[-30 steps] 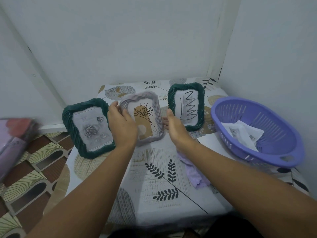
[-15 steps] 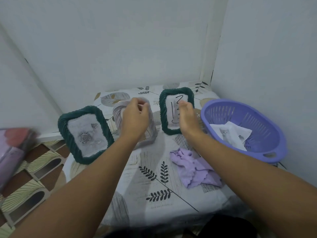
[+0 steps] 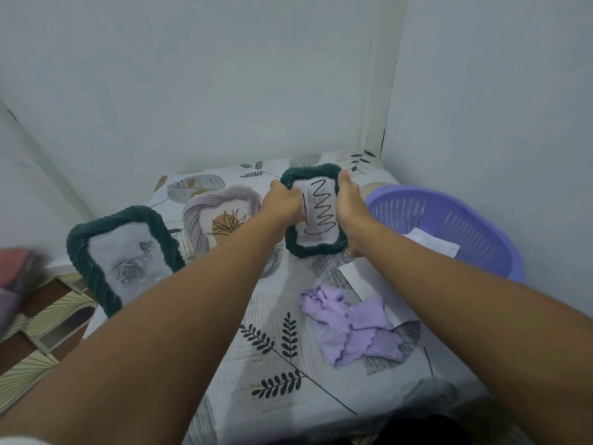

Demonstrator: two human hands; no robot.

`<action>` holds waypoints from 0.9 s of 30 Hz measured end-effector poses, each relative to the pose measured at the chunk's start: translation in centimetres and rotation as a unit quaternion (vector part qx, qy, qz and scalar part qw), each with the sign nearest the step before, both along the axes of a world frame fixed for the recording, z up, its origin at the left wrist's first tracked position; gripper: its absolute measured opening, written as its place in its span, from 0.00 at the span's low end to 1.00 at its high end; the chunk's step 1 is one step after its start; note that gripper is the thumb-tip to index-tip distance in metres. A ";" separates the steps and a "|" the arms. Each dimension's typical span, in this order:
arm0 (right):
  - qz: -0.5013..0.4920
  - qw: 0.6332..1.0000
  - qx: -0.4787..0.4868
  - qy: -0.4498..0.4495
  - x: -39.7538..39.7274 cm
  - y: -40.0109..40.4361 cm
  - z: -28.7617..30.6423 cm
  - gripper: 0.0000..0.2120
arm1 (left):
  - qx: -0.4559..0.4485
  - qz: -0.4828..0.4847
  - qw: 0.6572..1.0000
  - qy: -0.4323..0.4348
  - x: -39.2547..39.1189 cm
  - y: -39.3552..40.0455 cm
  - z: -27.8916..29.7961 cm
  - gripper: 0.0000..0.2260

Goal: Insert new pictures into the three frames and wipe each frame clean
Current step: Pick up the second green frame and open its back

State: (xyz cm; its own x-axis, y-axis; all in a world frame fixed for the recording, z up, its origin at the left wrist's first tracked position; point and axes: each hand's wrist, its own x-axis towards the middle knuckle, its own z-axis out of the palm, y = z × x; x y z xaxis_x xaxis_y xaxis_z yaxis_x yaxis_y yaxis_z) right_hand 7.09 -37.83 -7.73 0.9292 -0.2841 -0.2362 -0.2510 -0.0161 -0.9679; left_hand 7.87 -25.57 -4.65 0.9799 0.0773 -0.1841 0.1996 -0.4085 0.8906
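Observation:
Three picture frames stand on the leaf-patterned table (image 3: 288,374). The right one is a dark green frame (image 3: 316,248) with a black zigzag drawing. My left hand (image 3: 284,205) grips its left edge and my right hand (image 3: 348,207) grips its right edge. In the middle is a grey-lilac frame (image 3: 199,226) showing a line-drawn plant, partly hidden behind my left forearm. At the left leans a second green frame (image 3: 96,252) with a grey rose picture. A crumpled purple cloth (image 3: 349,329) lies on the table below my right arm.
A purple plastic basket (image 3: 481,245) with white paper prints (image 3: 433,244) inside sits at the right against the wall. A loose white sheet (image 3: 362,277) lies beside the cloth. White walls close the back and right. Patterned floor shows left of the table.
Both hands left the grey-lilac middle frame and moved right onto the zigzag green frame, which they now hold by its two sides. The purple cloth is uncovered.

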 end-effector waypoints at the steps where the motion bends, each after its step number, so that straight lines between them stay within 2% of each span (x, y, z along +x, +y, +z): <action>1: 0.006 1.000 -0.014 0.005 0.0 0.2 0.2 0.47 | 0.000 0.003 1.000 -0.001 0.1 0.0 -0.3 0.16; 5: 0.011 0.999 -0.048 -0.002 -0.1 0.4 0.6 0.37 | -0.007 0.034 0.999 -0.034 -0.2 0.6 -0.7 0.12; 9: -0.011 0.999 -0.031 -0.033 -0.9 0.0 1.3 0.34 | -0.005 0.027 0.995 -0.094 -1.4 1.0 -0.1 0.06; 13: -0.025 0.997 -0.005 -0.070 -2.5 -0.3 2.2 0.36 | -0.041 0.004 0.990 -0.138 -3.3 1.5 1.8 0.08; 16: -0.016 0.994 -0.023 -0.110 -4.2 -0.8 1.8 0.18 | -0.073 0.013 0.988 -0.134 -5.4 3.1 2.8 0.09; 17: -0.003 0.993 -0.027 -0.113 -4.8 -0.7 1.4 0.15 | -0.082 0.015 0.988 -0.126 -6.1 3.9 2.8 0.09; 18: 0.020 0.994 -0.023 -0.110 -5.4 -0.6 0.8 0.15 | -0.089 0.017 0.989 -0.117 -6.9 4.7 2.8 0.09; 22: 0.121 0.990 0.057 -0.041 -7.6 1.0 -1.8 0.28 | -0.112 0.025 0.990 -0.080 -10.0 8.1 2.3 0.08; 27: 0.160 0.976 0.147 0.009 -10.3 3.7 -3.0 0.23 | -0.127 0.044 0.989 -0.056 -13.9 11.5 1.3 0.05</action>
State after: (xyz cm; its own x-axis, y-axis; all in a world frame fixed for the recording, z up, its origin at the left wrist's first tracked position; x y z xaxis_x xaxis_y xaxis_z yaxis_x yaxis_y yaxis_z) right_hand -3.20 -34.09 -10.70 0.9540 0.1033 -0.2814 -0.2962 0.1801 -0.9380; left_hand -6.02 -14.03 -3.39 0.9865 0.1292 -0.1001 0.1198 -0.1545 0.9807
